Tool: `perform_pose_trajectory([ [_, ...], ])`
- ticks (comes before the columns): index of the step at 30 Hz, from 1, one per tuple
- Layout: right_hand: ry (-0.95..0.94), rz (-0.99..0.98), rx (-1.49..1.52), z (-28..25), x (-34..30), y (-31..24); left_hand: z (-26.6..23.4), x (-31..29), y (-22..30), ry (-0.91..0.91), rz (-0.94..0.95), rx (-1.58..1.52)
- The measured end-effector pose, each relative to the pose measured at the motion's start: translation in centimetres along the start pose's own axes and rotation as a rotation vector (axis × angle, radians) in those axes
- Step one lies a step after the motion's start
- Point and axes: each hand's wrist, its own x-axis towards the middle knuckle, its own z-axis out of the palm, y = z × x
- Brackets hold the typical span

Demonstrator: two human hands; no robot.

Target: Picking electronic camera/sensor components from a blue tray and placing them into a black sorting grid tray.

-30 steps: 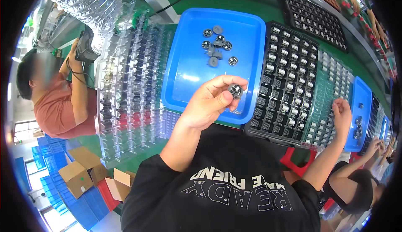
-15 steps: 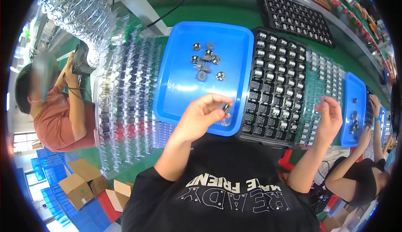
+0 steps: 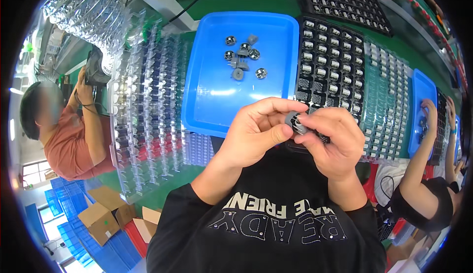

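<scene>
I pinch a small round metal part (image 3: 295, 122) between my left hand (image 3: 256, 132) and right hand (image 3: 331, 140), above the blue tray's (image 3: 212, 100) near rim. My grip is fingertips only, so it could slip and drop past the black tray (image 3: 330, 66).

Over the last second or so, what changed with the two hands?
The right hand left the black tray and swung in to meet the left hand; both now pinch the small round metal part that the left held alone. The blue bin and its loose parts stayed put.
</scene>
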Motion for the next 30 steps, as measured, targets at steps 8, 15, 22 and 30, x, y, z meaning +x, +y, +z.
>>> perform_pose_trajectory([
  [8, 0.01, 0.006, -0.055, 0.5, -0.6, -0.2, 0.9, -0.4, 0.7, 0.063, -0.003, 0.02],
  [15, -0.066, 0.047, -0.096, 0.0, -1.6, 0.0, -0.5, -0.7, -1.1, -0.008, -0.052, 0.003],
  [22, -0.072, 0.368, 0.067, -0.7, -3.7, 1.7, 0.9, -0.7, -1.8, 0.104, -0.043, 0.45],
  [30, -0.29, 0.282, -0.691, -2.1, 1.6, 8.7, -4.1, 6.1, -1.0, 0.259, 0.212, 1.617],
])
